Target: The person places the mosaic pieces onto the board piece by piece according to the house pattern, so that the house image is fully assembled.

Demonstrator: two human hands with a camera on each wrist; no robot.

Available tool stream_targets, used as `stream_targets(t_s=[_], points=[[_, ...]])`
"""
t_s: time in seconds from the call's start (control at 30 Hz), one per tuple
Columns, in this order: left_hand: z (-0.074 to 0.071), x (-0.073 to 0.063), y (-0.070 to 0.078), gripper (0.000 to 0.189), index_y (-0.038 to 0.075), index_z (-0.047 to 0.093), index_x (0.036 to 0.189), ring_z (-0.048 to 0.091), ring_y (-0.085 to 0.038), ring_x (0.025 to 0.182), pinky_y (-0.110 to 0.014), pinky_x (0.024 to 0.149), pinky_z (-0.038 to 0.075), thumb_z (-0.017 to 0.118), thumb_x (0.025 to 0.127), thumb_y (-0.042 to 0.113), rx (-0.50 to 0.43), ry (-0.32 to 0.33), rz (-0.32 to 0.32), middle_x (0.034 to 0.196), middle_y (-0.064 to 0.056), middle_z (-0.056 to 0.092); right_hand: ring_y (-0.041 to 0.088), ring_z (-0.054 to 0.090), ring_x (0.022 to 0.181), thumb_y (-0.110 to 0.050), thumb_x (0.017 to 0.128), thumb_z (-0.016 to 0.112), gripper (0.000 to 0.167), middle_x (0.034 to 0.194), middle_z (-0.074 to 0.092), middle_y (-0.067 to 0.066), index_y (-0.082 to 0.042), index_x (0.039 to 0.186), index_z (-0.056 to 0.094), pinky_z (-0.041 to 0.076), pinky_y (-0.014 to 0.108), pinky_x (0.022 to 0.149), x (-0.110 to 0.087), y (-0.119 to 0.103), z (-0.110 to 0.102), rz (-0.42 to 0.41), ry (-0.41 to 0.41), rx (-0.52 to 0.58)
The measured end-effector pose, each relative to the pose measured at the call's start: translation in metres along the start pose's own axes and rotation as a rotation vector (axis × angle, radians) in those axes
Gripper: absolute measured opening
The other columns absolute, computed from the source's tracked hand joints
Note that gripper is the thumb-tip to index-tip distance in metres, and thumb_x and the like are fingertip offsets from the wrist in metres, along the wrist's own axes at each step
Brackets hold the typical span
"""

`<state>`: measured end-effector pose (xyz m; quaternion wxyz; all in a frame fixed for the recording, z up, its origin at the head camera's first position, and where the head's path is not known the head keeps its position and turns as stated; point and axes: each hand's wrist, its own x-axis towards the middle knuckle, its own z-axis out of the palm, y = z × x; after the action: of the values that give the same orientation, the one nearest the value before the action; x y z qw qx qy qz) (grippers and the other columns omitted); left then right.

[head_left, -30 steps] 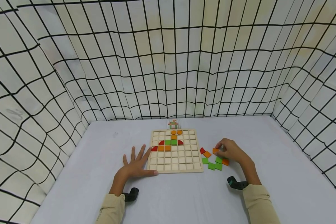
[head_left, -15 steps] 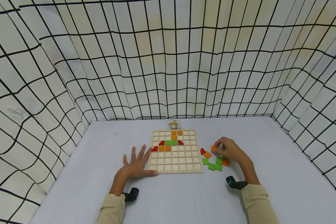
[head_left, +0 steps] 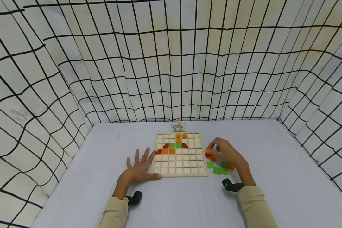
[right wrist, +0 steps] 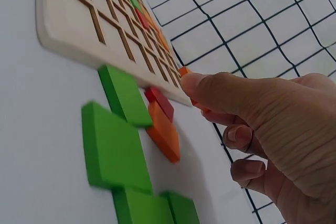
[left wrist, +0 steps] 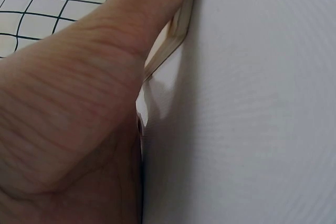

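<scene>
A wooden grid board lies flat on the table. Red quarter-round tiles, orange and green square tiles and two rounded orange tiles fill some of its cells. My left hand rests spread at the board's left edge, its thumb along the near left corner. Between thumb and fingertips my right hand pinches an orange square tile, raised just off the board's right edge. Beneath it on the table are a red tile and another orange tile. Several green tiles lie closer to me.
A small pattern card stands or lies behind the board; which, I cannot tell. One more orange tile lies right of the green ones. White walls with black netting rise behind and beside the white table.
My right hand has carried the orange tile leftward from the loose tiles to near the board's right edge. My left hand has stayed in place on the board.
</scene>
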<state>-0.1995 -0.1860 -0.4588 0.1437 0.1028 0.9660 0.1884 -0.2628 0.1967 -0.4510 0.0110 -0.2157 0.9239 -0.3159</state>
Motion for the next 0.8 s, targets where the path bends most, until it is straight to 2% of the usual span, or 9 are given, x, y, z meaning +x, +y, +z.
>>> stream_targets(t_s=[0.27, 0.37, 0.8], points=[[0.0, -0.001, 0.0, 0.114, 0.022, 0.013, 0.158, -0.019, -0.049, 0.146, -0.077, 0.105, -0.01, 0.069, 0.072, 0.071, 0.003, 0.0, 0.003, 0.166, -0.012, -0.004, 0.01, 0.048, 0.069, -0.02, 0.088, 0.074, 0.023, 0.098, 0.065, 0.007, -0.004, 0.103, 0.067, 0.042, 0.021, 0.055, 0.015, -0.012, 0.011, -0.137, -0.019, 0.024], [0.001, -0.002, 0.001, 0.115, 0.022, 0.013, 0.158, -0.019, -0.049, 0.146, -0.077, 0.105, -0.01, 0.069, 0.072, 0.072, 0.001, 0.0, 0.002, 0.166, -0.012, -0.004, 0.009, 0.048, 0.067, -0.02, 0.087, 0.074, 0.023, 0.098, 0.065, 0.006, -0.005, 0.103, 0.068, 0.043, 0.021, 0.054, 0.019, -0.015, 0.016, -0.16, -0.03, 0.046], [-0.002, -0.001, 0.002, 0.113, 0.022, 0.012, 0.158, -0.02, -0.048, 0.146, -0.076, 0.105, -0.011, 0.07, 0.073, 0.07, 0.002, -0.011, -0.004, 0.166, -0.011, -0.006, 0.01, 0.049, 0.07, -0.024, 0.088, 0.074, 0.024, 0.1, 0.064, 0.003, -0.007, 0.105, 0.069, 0.044, 0.022, 0.061, 0.039, -0.038, 0.039, -0.15, -0.06, 0.052]])
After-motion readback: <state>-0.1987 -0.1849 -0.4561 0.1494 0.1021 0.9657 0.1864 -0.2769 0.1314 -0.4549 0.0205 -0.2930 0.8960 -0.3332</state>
